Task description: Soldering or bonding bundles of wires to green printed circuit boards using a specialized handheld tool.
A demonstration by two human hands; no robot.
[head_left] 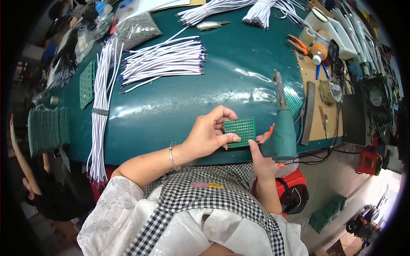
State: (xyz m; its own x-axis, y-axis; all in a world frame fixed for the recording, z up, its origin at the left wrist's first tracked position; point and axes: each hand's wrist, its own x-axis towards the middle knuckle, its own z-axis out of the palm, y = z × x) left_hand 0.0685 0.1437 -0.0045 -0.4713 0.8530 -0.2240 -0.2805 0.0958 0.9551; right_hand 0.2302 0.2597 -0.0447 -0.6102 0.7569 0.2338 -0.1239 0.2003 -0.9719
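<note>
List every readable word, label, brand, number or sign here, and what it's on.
None legible.
Orange bottle with white cap: any print too small to read.
Green perforated circuit board: no readable marking.
Pink-and-yellow patch on the checked apron: no readable text.
</note>
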